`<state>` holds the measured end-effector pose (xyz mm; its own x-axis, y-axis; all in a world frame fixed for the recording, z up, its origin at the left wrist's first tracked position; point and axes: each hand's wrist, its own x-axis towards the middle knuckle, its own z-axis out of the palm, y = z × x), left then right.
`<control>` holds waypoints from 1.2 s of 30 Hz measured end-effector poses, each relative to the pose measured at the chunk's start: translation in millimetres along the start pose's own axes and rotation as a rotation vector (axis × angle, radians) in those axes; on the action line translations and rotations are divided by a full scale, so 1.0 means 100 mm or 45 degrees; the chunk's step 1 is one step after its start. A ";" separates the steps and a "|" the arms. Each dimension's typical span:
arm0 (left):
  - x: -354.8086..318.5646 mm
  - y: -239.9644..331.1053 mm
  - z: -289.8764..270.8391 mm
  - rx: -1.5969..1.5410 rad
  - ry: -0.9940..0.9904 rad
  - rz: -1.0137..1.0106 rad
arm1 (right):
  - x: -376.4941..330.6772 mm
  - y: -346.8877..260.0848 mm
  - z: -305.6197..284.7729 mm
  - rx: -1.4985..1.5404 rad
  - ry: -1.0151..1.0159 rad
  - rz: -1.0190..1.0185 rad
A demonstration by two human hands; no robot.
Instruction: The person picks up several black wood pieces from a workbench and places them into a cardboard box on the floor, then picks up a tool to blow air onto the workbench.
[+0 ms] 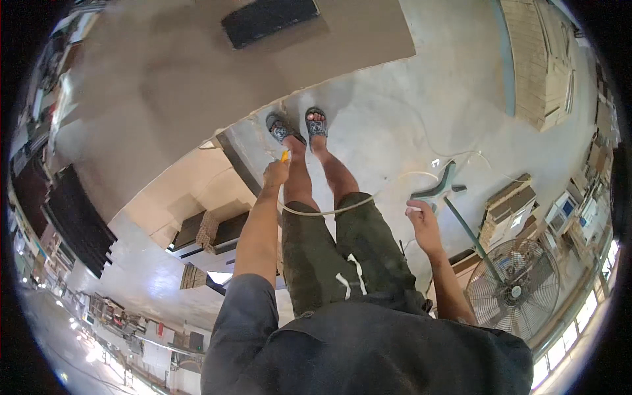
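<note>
My left hand [276, 173] is closed around a small yellow tool [284, 156], of which only the tip shows past my fingers. A thin pale hose [309, 213] hangs in a loop from beside my left forearm, across my shorts, and off to the right along the floor. The tool's kind cannot be made out. Beyond my feet lies a large brown board [171, 85], with a black rectangular piece [270, 20] on it. My right hand [424, 227] hangs at my right side, fingers loosely bent and apart, holding nothing, near the fan's green foot.
A standing fan [515, 286] with a round wire guard is close on my right, its green legs [438, 187] spread on the floor. Stacked boards [536, 66] stand at the far right, with another stack [507, 210] nearer. Dark panels [79, 217] lie at the left.
</note>
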<state>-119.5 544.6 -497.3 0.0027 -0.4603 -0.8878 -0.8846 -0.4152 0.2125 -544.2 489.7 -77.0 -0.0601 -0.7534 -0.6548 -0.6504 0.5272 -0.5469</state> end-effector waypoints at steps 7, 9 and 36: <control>0.36 0.10 -0.17 0.376 0.066 0.183 | 0.20 0.52 0.99 0.439 -0.037 0.486; 0.44 0.16 -0.05 0.437 0.100 0.207 | 0.17 0.59 1.05 0.512 -0.031 0.490; 0.74 -0.16 -0.35 0.189 0.216 -0.106 | 0.77 0.18 1.05 0.360 -0.356 0.160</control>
<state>-89.1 489.6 -552.0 0.1461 -0.5597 -0.8157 -0.9367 -0.3435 0.0679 -480.8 482.0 -192.0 0.1078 -0.5609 -0.8208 -0.4149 0.7249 -0.5499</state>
